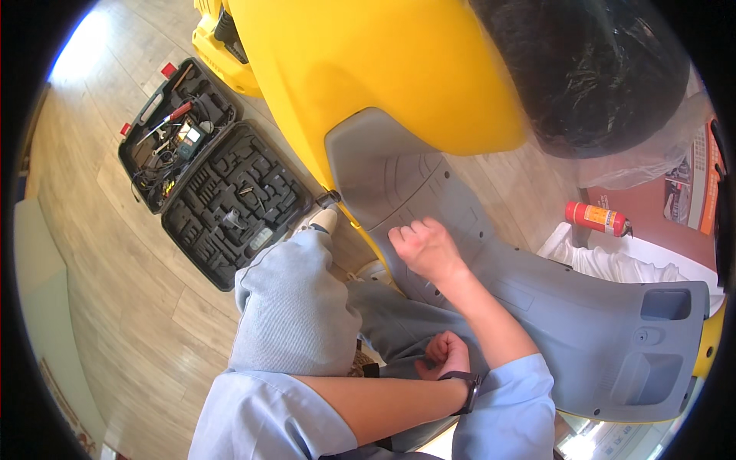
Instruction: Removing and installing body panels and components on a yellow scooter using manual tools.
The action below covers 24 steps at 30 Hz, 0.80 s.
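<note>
My right hand [424, 247] is closed in a fist above the grey molded panel [537, 314] of a large yellow-bodied machine. Its palm side is turned away, so whatever it may hold is hidden. Lower down, my left hand [446, 356] has its fingers curled in, close to my grey trouser leg and beneath my right forearm. A dark watch [469, 389] circles that wrist. The inside of this hand is hidden too. Over the panel rises the yellow body shell [368, 69], whose lower edge curves down to a small dark fitting [328, 198] near my knee.
On the wooden floor at left lies an opened black tool case [230, 203] with a red-handled screwdriver [181, 111] and several small tools. A black rounded part [590, 77] wrapped in clear plastic is at upper right. Below it are a red fire extinguisher [595, 218] and white cloth [613, 263].
</note>
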Motion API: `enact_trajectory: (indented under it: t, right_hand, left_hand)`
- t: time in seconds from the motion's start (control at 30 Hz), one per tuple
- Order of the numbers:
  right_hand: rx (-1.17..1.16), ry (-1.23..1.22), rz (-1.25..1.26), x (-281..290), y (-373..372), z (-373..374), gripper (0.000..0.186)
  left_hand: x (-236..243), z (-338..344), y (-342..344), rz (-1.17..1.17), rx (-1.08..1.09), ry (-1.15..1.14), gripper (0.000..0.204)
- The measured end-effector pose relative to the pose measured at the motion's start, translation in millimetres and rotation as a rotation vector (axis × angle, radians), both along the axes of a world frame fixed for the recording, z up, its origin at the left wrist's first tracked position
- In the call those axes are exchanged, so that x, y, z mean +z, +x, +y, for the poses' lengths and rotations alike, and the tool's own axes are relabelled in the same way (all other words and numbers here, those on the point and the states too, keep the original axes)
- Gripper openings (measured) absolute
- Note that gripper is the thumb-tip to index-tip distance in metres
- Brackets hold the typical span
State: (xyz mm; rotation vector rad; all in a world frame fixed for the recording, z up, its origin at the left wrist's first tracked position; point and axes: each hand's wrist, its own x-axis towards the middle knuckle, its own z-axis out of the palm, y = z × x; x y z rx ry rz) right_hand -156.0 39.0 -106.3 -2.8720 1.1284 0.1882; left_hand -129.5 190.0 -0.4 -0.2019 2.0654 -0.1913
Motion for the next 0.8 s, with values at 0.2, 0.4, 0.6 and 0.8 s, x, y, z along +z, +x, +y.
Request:
enact_trajectory:
  t: [0.2,0.4,0.6,0.8]
  right_hand:
    - [-0.044,-0.032,0.079,-1,7,3,0.006]
    - [-0.003,-0.071,0.029,1,5,2,0.010]
    - [0.047,-0.080,-0.059,-7,2,2,0.004]
    - [-0.075,-0.026,-0.082,-18,3,10,0.009]
  left_hand:
    - [-4,3,-2,0.027,-0.055,0.049,0.045]
    - [-5,8,-5,0.001,0.033,-0.036,0.044]
    - [-6,4,-2,0.016,-0.044,0.022,0.042]
    - [-9,7,-1,0.063,-0.051,0.029,0.042]
